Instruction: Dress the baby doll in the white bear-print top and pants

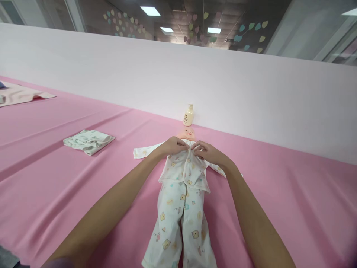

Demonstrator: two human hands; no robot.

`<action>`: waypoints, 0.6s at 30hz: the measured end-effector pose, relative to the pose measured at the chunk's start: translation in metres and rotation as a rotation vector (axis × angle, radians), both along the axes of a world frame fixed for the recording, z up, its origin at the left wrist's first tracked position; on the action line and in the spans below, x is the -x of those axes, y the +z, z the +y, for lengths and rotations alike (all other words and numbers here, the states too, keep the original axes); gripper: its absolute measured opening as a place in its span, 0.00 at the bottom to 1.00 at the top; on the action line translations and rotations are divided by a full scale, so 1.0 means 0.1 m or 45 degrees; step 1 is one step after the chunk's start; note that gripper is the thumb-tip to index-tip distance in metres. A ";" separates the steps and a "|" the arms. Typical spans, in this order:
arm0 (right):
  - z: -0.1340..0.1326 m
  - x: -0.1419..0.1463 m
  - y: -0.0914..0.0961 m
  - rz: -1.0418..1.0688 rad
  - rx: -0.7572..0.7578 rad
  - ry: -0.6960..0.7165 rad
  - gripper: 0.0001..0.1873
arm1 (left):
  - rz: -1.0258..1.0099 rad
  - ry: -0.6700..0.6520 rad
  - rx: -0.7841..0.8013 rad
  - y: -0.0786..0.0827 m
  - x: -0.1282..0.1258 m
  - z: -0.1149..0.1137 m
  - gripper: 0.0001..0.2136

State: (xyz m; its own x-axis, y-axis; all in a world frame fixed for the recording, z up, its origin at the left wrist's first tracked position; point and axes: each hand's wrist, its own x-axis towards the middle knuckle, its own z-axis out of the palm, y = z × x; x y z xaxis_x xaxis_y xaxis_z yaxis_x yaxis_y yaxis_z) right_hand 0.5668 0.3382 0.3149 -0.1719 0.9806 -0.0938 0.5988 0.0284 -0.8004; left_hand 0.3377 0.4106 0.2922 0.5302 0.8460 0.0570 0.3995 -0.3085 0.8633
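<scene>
A baby doll (188,133) lies on its back on the pink sheet (55,178), head pointing away from me. It wears a white top (186,169) and white trousers (178,223), both printed with small bears. My left hand (174,146) pinches the left edge of the top at the doll's chest, just below the neck. Facing it, my right hand (208,150) pinches the right edge, and the fingertips of both hands almost meet at the top's front opening. One empty sleeve (145,150) stretches out to the left.
A folded white patterned garment (88,141) lies on the sheet to the left. A small cream bottle (188,115) stands against the pale wall (251,100) behind the doll's head. A peach cloth (19,95) lies at the far left.
</scene>
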 end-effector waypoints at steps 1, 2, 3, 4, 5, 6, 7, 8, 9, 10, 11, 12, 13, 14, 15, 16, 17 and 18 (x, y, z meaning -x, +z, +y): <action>-0.01 0.00 0.00 -0.011 -0.003 0.000 0.14 | 0.001 -0.002 -0.005 -0.01 0.00 0.00 0.14; -0.02 0.00 0.00 -0.015 -0.008 0.003 0.14 | 0.002 -0.004 -0.011 -0.01 -0.01 0.00 0.15; -0.03 0.01 -0.01 -0.013 -0.018 0.007 0.14 | 0.002 -0.007 -0.017 -0.02 -0.02 -0.01 0.15; -0.03 0.01 -0.02 -0.005 -0.035 0.012 0.14 | -0.001 -0.012 -0.025 -0.02 -0.02 -0.02 0.15; -0.03 0.01 -0.04 0.004 -0.058 0.015 0.15 | -0.007 -0.016 -0.033 -0.02 -0.03 -0.03 0.16; -0.02 0.01 -0.06 0.018 -0.087 0.015 0.17 | -0.011 -0.019 -0.038 -0.02 -0.04 -0.05 0.16; -0.02 0.02 -0.09 0.034 -0.120 0.008 0.18 | -0.014 -0.021 -0.039 -0.02 -0.05 -0.06 0.17; -0.02 0.03 -0.11 0.051 -0.156 -0.006 0.18 | -0.012 -0.025 -0.037 -0.02 -0.05 -0.07 0.17; -0.01 0.05 -0.13 0.066 -0.194 -0.025 0.18 | -0.007 -0.028 -0.037 -0.03 -0.06 -0.08 0.17; -0.01 0.06 -0.14 0.076 -0.233 -0.045 0.18 | 0.000 -0.027 -0.040 -0.03 -0.05 -0.08 0.17; -0.01 0.08 -0.16 0.083 -0.268 -0.063 0.17 | 0.008 -0.022 -0.050 -0.03 -0.05 -0.08 0.16; 0.00 0.10 -0.16 0.085 -0.297 -0.077 0.17 | 0.016 -0.012 -0.066 -0.03 -0.04 -0.08 0.15; 0.00 0.11 -0.17 0.086 -0.320 -0.091 0.16 | 0.026 0.003 -0.081 -0.04 -0.04 -0.07 0.15; 0.00 0.12 -0.18 0.085 -0.335 -0.104 0.16 | 0.039 0.014 -0.093 -0.04 -0.03 -0.06 0.14; 0.00 0.12 -0.18 0.086 -0.340 -0.115 0.16 | 0.053 0.018 -0.100 -0.04 -0.02 -0.06 0.14; 0.00 0.11 -0.18 0.090 -0.336 -0.123 0.17 | 0.069 0.012 -0.104 -0.04 -0.01 -0.05 0.15; 0.00 0.10 -0.18 0.098 -0.325 -0.124 0.17 | 0.082 -0.001 -0.107 -0.04 -0.01 -0.04 0.15; 0.00 0.08 -0.18 0.111 -0.308 -0.119 0.18 | 0.090 -0.016 -0.110 -0.04 -0.01 -0.04 0.15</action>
